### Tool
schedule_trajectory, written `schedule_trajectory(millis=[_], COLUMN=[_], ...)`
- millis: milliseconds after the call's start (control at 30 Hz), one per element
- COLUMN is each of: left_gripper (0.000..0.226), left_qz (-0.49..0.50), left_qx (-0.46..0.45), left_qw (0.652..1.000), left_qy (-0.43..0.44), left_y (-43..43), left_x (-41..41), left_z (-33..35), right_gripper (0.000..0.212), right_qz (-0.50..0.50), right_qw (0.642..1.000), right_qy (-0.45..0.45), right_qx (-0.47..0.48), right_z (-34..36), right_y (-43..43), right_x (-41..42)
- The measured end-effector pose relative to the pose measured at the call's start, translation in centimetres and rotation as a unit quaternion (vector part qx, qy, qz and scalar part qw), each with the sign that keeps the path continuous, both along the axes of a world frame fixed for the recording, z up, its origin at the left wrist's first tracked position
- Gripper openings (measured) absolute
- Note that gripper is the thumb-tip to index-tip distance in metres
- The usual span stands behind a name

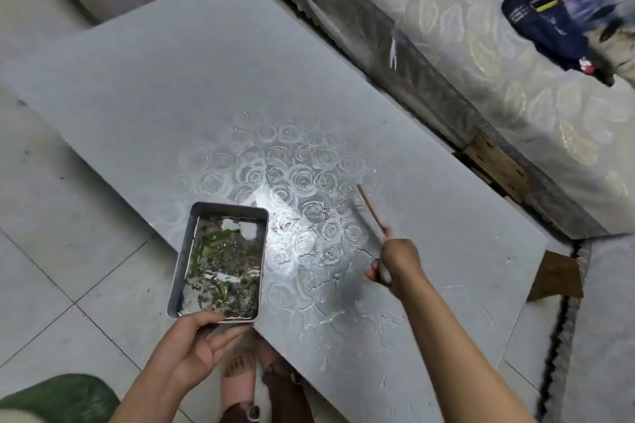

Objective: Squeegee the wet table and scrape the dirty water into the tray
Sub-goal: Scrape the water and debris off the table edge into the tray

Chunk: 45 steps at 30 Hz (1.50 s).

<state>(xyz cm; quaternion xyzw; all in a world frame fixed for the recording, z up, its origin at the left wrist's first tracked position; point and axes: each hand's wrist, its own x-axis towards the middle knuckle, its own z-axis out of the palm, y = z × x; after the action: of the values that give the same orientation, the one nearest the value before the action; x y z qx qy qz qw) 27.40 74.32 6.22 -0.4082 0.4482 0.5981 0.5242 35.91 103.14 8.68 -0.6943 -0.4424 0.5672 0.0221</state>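
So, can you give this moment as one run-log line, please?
left hand: holds tray at table edge | right hand: grips squeegee over wet patch | tray: dirty water, green scraps

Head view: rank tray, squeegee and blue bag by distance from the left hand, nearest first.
1. The tray: gripped by the left hand at its near end, at the edge of the table.
2. The squeegee: to the right, held in the right hand over the wet tabletop.
3. The blue bag: far right, on the floral cover beyond the table.
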Motion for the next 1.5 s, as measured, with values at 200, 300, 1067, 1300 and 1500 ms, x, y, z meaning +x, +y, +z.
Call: schedule_trajectory(millis=[200, 300, 1067, 1300, 1500], left_gripper=[0.024, 0.023, 0.018, 0.023, 0.020], left_qz=[0.022, 0.033, 0.114, 0.120, 0.133], left_qx=[0.005, 0.004, -0.020, -0.041, -0.048], left_qw=[1.000, 0.999, 0.993, 0.991, 0.989], left_qy=[0.009, 0.005, 0.011, 0.036, 0.042], left_y=[-2.2, -2.9, -1.4, -0.4, -0.2], left_x=[-0.3, -0.6, -6.0, -8.1, -9.9], left_z=[1.1, 1.0, -0.8, -2.2, -2.6], right_gripper=[0.045, 0.052, 0.020, 0.028, 0.033], right_qz=[-0.047, -0.032, 0.541, 0.685, 0.720], right_qw=[0.995, 0.996, 0.829, 0.698, 0.659], right_qy=[0.007, 0.022, 0.035, 0.041, -0.036], right_qx=[-0.084, -0.086, 0.137, 0.203, 0.212], right_z=[-1.9, -2.2, 1.7, -2.2, -3.2], right_y=[-2.9, -4.8, 4.3, 1.1, 4.8], right_x=[-1.0, -1.9, -22.8, -31.1, -24.1])
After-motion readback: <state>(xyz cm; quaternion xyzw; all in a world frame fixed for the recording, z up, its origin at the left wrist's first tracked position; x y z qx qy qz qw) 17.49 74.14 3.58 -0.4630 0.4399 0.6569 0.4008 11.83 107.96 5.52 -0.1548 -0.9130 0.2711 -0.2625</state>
